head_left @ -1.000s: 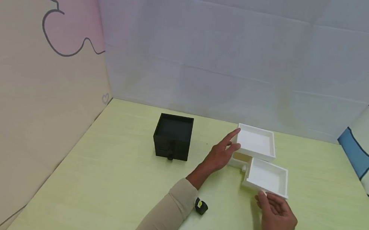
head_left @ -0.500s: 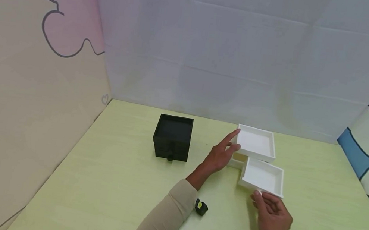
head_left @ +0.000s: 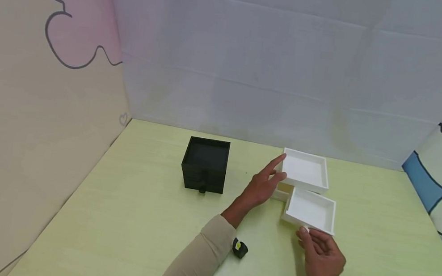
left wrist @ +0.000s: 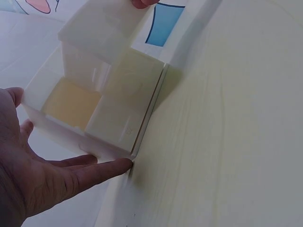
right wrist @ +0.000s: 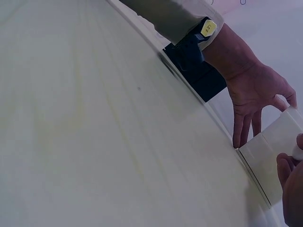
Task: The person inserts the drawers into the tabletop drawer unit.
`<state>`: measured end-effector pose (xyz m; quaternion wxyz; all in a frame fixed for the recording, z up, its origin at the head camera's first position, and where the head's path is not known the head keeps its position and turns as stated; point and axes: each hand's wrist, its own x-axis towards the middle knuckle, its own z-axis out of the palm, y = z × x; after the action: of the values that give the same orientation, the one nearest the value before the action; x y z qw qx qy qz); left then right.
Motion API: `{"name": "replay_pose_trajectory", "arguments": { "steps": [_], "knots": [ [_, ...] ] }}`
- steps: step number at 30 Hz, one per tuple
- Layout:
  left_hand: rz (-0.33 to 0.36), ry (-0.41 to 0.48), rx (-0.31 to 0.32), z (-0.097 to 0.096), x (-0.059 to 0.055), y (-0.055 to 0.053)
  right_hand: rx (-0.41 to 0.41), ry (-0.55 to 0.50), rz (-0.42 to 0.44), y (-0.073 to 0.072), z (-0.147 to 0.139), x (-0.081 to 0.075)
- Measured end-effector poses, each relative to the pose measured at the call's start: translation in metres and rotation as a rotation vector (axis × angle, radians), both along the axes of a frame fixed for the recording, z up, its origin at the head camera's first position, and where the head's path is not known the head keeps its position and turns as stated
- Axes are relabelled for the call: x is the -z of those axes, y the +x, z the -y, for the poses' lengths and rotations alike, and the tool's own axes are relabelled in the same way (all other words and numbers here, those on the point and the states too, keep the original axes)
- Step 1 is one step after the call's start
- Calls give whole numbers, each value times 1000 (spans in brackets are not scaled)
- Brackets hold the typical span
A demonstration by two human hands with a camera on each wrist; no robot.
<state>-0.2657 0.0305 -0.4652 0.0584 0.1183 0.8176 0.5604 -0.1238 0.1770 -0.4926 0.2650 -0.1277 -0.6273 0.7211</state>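
A small white drawer box [head_left: 304, 170] stands at the right of the table, against the back wall side. Its white drawer [head_left: 311, 210] is drawn forward and sits askew, shifted to the right of the box. With thumb and fingers, my right hand [head_left: 323, 261] pinches the knob on the drawer's front. My left hand [head_left: 260, 188] rests spread against the box's left side, index finger along the upper edge. The left wrist view shows the bare opening [left wrist: 73, 104] in the box and straight fingers touching its side. The right hand is partly cut off in the right wrist view.
A black drawer box [head_left: 205, 163] with a front knob stands to the left of the white one. A black strap device [head_left: 239, 248] with a yellow label sits at my left cuff. Pale yellow-green tabletop [head_left: 127, 218] spreads in front; cloth walls bound it.
My right hand has moved the drawer a little to the left, more in line with the box. The left hand stays against the box, and the view has shifted slightly.
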Motion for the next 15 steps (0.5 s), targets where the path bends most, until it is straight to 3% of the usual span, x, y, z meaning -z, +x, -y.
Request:
{"name": "replay_pose_trajectory", "arguments": {
  "steps": [15],
  "knots": [
    [13,23,1,1,2,-1,-38,11,34,-3,7,2]
  ]
}}
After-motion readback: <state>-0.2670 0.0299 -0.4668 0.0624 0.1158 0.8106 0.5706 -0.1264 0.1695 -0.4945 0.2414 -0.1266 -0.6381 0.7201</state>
